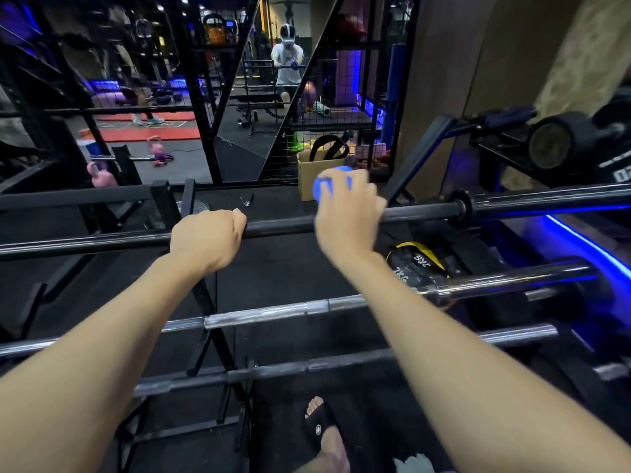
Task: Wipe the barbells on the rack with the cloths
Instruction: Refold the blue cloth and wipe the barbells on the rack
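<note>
A dark barbell [280, 228] lies across the top of the black rack [205, 302], running from the left edge to its sleeve at the right. My left hand [206, 238] grips this bar left of centre. To its right, my right hand [346, 213] holds a blue cloth [329, 180] bunched against the same bar; the hand is motion-blurred. Two more barbells rest lower on the rack: a chrome one [273, 314] and a darker one [273, 370] nearest me.
A cardboard box [309, 179] stands on the floor behind the rack. A black and yellow weight bag [415, 261] lies under the bars at right. Pink kettlebells [102, 177] sit at left. A mirror [273, 97] reflects a person. My sandalled foot [321, 428] is below.
</note>
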